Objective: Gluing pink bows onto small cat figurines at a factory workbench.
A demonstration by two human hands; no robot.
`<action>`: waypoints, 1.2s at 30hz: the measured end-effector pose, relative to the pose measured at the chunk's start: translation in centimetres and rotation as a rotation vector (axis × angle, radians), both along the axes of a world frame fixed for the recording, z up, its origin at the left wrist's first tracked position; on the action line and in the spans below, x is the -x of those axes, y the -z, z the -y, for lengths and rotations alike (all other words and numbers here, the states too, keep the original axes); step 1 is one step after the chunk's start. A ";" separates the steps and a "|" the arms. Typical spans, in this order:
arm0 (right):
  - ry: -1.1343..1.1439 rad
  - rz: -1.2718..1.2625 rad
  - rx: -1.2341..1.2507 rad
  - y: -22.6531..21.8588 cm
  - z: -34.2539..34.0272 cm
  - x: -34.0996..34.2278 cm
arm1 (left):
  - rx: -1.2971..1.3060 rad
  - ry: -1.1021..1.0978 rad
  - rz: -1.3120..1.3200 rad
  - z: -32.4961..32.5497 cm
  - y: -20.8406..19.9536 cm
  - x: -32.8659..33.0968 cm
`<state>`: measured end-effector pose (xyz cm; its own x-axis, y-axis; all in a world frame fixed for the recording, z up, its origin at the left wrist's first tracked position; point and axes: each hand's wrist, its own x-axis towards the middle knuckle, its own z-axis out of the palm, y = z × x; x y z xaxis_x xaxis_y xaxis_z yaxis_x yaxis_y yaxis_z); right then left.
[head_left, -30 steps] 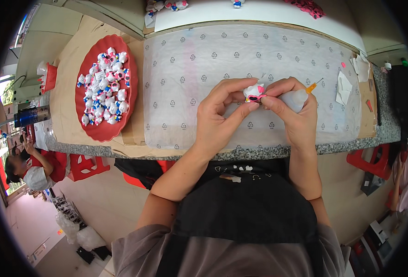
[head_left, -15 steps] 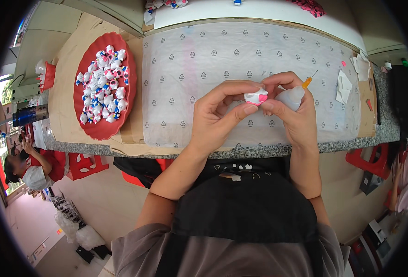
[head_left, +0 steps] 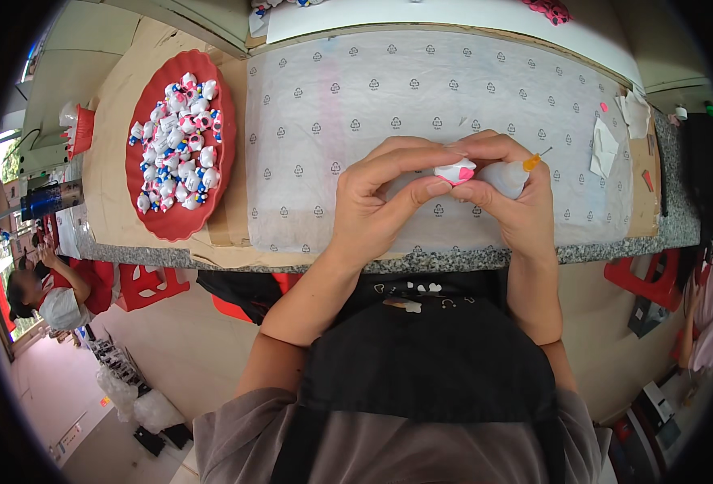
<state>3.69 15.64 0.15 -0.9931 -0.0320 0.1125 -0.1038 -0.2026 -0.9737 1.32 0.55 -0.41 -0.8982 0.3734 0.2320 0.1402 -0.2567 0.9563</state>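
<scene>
Between the fingertips of both hands, over the printed sheet, sits a small white figurine [head_left: 453, 173] with a pink patch. My left hand [head_left: 370, 198] pinches it from the left with thumb and fingers. The thumb and forefinger of my right hand [head_left: 525, 214] touch its right side. Tucked in that same right hand is a translucent squeeze bottle [head_left: 505, 177] with an orange needle tip [head_left: 531, 163] pointing up and right. The lower fingers of the right hand are partly hidden behind the bottle.
A red scalloped tray [head_left: 175, 229] on the left holds a heap of similar figurines [head_left: 180, 153]. White protective sheeting [head_left: 292, 105] covers the worktop. Paper scraps [head_left: 604, 149] lie at right. Pink pieces [head_left: 548, 10] sit on the far shelf. A person [head_left: 66, 286] is at far left.
The figurine has turned and tilted a little between my fingers, its pink patch now lower. The bottle's needle tip has swung slightly lower. Both hands keep their hold.
</scene>
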 end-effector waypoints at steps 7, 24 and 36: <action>0.033 0.012 -0.054 -0.3 0.6 0.2 | 0.049 -0.064 -0.055 -0.1 0.1 0.0; 0.051 -0.051 -0.171 0.1 -0.9 -0.5 | 0.057 -0.101 0.088 -1.2 0.1 -1.3; 0.209 -0.089 -0.301 1.3 -5.9 -0.3 | -0.246 -0.148 0.200 1.9 0.0 1.5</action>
<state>4.02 21.57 -1.15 -0.9685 0.1261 0.2149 -0.1992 0.1261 -0.9718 -0.14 -1.34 -0.41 -0.9752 0.1905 0.1131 0.0095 -0.4739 0.8805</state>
